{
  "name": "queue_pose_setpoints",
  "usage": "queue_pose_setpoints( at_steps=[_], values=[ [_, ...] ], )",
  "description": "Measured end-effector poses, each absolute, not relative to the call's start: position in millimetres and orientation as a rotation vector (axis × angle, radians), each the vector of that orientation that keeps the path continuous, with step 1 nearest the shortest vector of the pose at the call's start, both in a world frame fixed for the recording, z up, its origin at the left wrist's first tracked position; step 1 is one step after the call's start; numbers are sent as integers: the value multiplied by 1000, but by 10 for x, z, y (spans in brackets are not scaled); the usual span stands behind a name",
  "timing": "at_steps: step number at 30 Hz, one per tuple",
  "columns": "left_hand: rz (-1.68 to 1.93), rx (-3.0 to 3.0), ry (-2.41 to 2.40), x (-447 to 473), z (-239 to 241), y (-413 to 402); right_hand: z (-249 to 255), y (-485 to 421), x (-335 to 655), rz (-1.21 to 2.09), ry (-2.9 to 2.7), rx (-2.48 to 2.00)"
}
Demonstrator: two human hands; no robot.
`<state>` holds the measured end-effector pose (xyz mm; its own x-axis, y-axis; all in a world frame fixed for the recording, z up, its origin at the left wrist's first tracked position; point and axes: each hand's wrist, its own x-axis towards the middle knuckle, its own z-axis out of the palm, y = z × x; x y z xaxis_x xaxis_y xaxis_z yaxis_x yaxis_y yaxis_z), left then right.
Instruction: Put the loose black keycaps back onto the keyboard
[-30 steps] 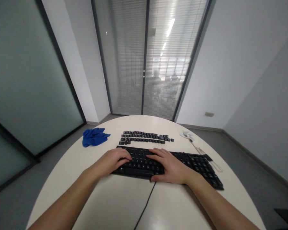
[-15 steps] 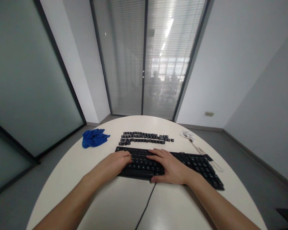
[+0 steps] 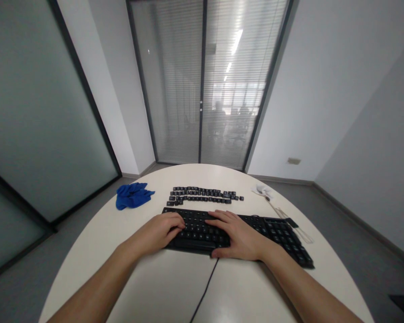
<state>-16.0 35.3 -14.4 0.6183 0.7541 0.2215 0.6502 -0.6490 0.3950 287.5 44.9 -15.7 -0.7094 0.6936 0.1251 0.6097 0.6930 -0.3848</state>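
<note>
A black keyboard [image 3: 276, 231] lies across the round white table [image 3: 97, 233]. My left hand [image 3: 156, 233] rests on its left end with the fingers curled down onto the keys. My right hand [image 3: 239, 235] lies flat over the middle keys, fingers stretched out and thumb at the front edge. Neither hand holds anything. Rows of loose black keycaps [image 3: 204, 194] sit on the table just beyond the keyboard.
A crumpled blue cloth [image 3: 132, 195] lies at the table's far left. A white object with a thin wire tool [image 3: 272, 199] lies at the far right. The keyboard's black cable [image 3: 204, 291] runs toward me. Glass doors with blinds stand behind the table.
Both hands stay on the keyboard; the left hand has shifted slightly toward me. The view has tilted a little.
</note>
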Motion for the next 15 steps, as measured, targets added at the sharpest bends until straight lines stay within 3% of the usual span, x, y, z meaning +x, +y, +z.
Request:
queue_pose_setpoints(
  at_steps=[15],
  values=[
    [643,2425,1198,-216,-197,390,-124,450,2863,485,-2652,-1047]
  ],
)
